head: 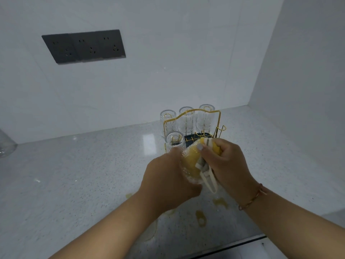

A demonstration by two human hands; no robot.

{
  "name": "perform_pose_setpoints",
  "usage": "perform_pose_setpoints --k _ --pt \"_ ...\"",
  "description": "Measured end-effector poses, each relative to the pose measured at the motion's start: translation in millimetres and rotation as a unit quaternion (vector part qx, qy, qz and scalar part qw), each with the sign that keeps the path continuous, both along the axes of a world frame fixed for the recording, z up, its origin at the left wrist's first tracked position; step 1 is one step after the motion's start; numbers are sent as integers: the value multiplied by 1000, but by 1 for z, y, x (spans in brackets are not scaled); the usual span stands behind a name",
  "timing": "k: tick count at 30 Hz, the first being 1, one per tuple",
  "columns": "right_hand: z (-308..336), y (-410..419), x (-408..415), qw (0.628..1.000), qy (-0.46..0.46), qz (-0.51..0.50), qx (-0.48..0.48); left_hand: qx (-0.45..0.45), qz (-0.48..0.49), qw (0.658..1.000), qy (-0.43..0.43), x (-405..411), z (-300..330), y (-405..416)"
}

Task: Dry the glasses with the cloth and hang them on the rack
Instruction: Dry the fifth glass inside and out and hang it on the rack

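My left hand (pixel 168 182) grips a clear ribbed glass (pixel 186 165) held on its side over the counter. A yellow, grey and white cloth (pixel 203 165) is stuffed inside the glass, and my right hand (pixel 225 163) grips the cloth at the glass's mouth. Just behind stands a gold wire rack (pixel 218 118) with a dark base. Three glasses hang upside down at its back (pixel 186 118), and another one (pixel 175 141) hangs at its front left. A gold peg at the rack's right (pixel 222 128) holds nothing.
The grey speckled countertop (pixel 84 174) has yellowish wet marks (pixel 200 217) near its front edge. A dark socket panel (pixel 84 45) is set in the white back wall. A side wall closes the right. A clear container (pixel 5 144) shows at the far left.
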State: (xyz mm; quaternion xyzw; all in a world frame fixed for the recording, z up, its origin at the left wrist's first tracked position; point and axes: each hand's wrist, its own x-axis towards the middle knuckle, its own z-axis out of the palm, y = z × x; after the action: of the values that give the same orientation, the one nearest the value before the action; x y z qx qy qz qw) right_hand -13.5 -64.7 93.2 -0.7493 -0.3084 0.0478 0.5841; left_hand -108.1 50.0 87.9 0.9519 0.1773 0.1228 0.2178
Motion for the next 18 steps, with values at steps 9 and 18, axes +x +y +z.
perform_pose_setpoints --k 9,18 --pt "27 -6 16 988 -9 116 102 -732 -109 670 51 3 3 11" --pt "39 -1 23 990 56 102 86 -783 -186 590 68 4 -10 13"
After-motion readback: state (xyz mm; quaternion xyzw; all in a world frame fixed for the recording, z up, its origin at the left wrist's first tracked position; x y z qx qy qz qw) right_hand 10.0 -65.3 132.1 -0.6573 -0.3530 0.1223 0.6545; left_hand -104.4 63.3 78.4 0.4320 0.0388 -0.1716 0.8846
